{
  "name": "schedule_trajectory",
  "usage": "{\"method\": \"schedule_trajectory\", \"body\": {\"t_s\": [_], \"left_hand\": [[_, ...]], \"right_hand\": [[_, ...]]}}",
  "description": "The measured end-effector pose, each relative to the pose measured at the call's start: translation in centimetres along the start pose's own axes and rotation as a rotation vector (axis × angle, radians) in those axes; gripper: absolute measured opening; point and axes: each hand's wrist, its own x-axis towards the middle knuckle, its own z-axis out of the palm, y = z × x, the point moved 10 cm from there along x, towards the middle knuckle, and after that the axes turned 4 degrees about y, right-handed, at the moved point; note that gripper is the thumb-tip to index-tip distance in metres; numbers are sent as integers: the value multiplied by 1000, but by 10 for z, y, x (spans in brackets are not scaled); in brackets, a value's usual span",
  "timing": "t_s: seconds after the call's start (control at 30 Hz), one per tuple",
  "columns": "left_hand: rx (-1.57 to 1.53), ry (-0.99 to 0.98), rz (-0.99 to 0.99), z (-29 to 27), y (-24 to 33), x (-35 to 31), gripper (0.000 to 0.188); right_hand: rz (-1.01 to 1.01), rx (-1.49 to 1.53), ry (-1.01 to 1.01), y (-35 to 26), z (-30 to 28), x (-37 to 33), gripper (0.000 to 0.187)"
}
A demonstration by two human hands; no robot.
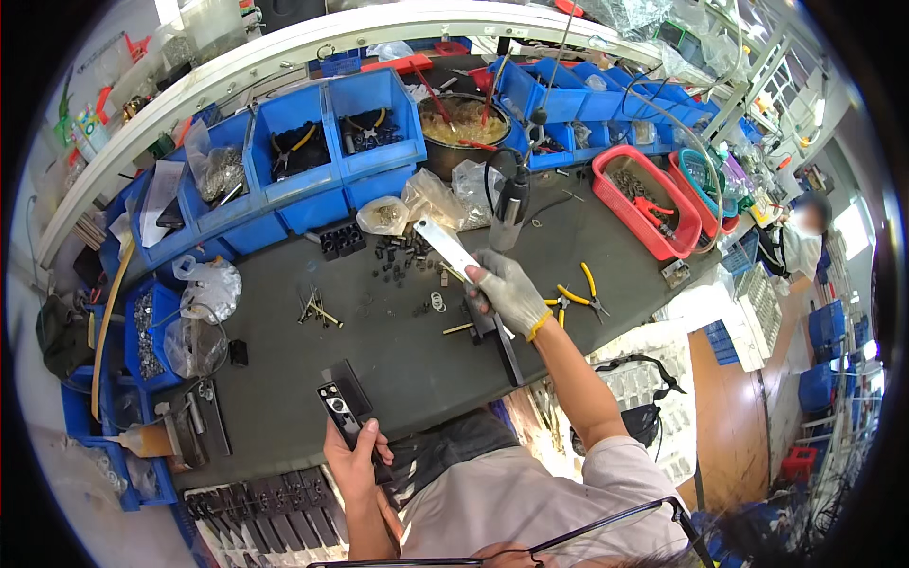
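My bare left hand (pixel 360 452) is closed around a long black part with a silver mechanism (pixel 338 405) at its upper end, near the bench's front edge. A dark flat piece (pixel 352 383) shows right beside that part. Over the middle of the bench, my right hand (pixel 511 292), in a pale glove with a yellow cuff, grips a flat silver metal plate (pixel 445 244) that slants up and left. Beneath this hand a long black bar (pixel 507 350) lies on the mat. Small black parts (pixel 402 254) and pale rings (pixel 437 301) are scattered near the plate.
An electric screwdriver (pixel 511 213) hangs beyond my right hand. Yellow-handled pliers (pixel 579 292) lie right of it, near a red basket (pixel 653 208). Blue bins (pixel 289 133) and a pot (pixel 464 128) line the back. Pins (pixel 320 309) lie on the left; black parts (pixel 265 511) stand below the edge.
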Motion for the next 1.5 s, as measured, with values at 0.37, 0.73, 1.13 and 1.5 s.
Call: {"method": "schedule_trajectory", "body": {"t_s": [0.37,0.73,1.13,1.5], "left_hand": [[-130,-7,62,3,2,2,63],[181,-5,396,-12,-31,20,59],[59,-189,168,45,18,-29,72],[22,-238,86,60,-2,-22,74]], "right_hand": [[-248,-38,7,-33,15,-60,27],[119,76,-548,4,167,-94,31],[-282,-328,-210,15,153,-89,36],[-488,-264,-90,15,142,-90,37]]}}
